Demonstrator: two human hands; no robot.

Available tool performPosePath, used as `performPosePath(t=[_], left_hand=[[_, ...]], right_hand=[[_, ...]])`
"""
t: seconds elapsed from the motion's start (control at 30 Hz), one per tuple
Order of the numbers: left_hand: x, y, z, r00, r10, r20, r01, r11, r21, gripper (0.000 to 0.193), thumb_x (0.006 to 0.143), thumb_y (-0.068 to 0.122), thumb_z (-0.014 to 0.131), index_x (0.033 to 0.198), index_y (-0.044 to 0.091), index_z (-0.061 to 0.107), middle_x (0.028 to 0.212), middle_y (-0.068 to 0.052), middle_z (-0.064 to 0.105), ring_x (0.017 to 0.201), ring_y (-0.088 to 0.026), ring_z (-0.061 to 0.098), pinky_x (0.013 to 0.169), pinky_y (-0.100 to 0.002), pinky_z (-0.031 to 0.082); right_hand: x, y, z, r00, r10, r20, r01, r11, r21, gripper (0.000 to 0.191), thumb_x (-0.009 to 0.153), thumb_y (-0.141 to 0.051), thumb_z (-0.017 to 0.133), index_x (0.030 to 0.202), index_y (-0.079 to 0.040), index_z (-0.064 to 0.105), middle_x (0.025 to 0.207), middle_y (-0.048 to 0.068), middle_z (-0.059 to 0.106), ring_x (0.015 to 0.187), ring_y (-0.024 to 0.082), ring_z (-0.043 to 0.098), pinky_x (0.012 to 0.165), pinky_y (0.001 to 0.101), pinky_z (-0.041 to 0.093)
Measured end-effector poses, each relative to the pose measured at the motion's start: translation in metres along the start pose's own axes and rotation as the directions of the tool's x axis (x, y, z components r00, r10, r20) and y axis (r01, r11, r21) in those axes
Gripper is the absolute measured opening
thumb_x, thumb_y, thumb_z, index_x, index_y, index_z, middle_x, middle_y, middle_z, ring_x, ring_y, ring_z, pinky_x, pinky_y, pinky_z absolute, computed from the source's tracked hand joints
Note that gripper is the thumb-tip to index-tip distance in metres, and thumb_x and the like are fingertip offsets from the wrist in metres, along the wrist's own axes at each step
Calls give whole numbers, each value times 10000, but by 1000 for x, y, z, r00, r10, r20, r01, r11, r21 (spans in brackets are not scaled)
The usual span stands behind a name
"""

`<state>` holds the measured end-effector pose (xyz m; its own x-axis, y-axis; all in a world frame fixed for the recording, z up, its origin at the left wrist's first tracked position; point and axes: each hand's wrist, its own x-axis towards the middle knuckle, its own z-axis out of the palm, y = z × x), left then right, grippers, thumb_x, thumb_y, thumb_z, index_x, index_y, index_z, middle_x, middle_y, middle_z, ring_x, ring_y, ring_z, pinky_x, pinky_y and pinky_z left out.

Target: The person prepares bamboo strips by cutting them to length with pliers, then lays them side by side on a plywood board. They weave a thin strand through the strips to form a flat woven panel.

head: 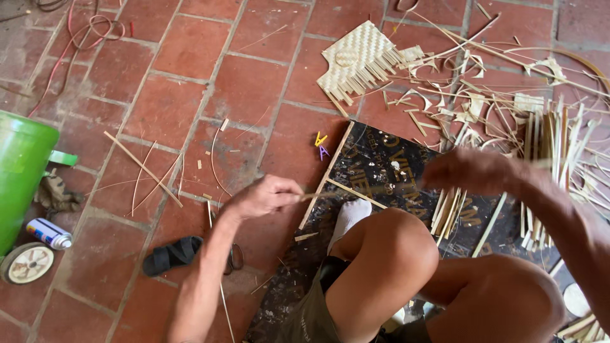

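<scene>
At the far left edge stands a green bin point(22, 171), with a spray can point(49, 234) and a small wheel point(27, 262) below it on the brick floor point(190, 57). A black sandal point(171, 254) lies lower left of centre. Just left of centre, the left hand point(264, 195) closes its fingers around the end of a thin bamboo strip point(356, 192), which runs rightward over the dark board point(381, 159). A woven bamboo mat point(356, 60) lies at the upper centre. Right of centre, the right hand point(473, 171) is blurred; I cannot tell its finger state. Loose bamboo strips point(546, 140) pile at the right.
</scene>
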<state>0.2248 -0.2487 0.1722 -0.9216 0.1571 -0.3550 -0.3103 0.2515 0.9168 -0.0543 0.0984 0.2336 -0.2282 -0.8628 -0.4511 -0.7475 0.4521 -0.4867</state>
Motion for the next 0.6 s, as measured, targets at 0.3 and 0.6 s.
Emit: performPosePath(t=[0.3, 0.6], left_hand=[[-2, -49, 16, 935, -42, -351, -45, 970, -238, 205, 1003, 180, 604, 1113, 44, 711, 714, 30, 626, 591, -56, 551, 520, -218, 453], [30, -89, 40, 948, -143, -283, 62, 958, -278, 271, 999, 166, 579, 1214, 8, 634, 811, -65, 736, 684, -115, 710, 628, -294, 620]], right_hand=[[35, -16, -8, 805, 74, -588, -16, 994, 104, 183, 1018, -169, 602, 1029, -31, 722, 768, 129, 698, 618, 207, 675, 585, 388, 552], [114, -3, -6, 804, 242, -543, -3, 915, 404, 161, 1060, -126, 608, 1041, -53, 750, 857, 52, 742, 685, 144, 708, 565, 343, 583]])
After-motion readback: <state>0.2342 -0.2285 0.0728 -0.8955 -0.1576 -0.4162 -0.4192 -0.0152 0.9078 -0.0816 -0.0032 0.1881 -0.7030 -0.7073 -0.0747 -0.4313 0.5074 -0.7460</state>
